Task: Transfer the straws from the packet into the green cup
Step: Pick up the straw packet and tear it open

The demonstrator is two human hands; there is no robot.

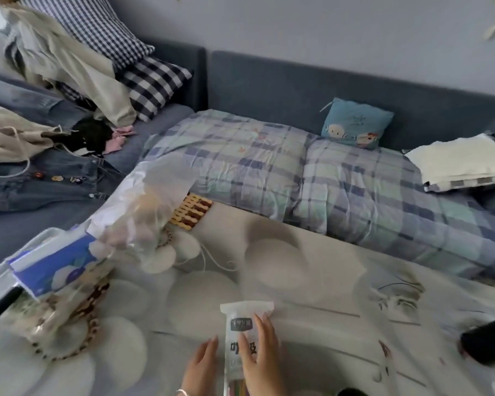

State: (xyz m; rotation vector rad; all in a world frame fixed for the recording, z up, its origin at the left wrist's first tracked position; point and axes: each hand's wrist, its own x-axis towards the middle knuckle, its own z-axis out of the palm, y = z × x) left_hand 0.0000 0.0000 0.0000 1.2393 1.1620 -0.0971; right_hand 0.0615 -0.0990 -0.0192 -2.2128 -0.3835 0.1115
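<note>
Straw packet (242, 317), clear w/ white top, stands upright at bottom centre over floral tabletop (297, 281). R hand (265, 361) grips it: thumb across front, fingers curled round its right side. L hand (199, 367): fingers straight, relaxed, just beside packet's left edge, holding nothing.

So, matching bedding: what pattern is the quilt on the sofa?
The quilt is blue, green and white plaid; head view shows it.

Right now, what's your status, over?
Right hand grips straw packet, straws inside. Left hand open beside it. Green cup not in view.
</note>
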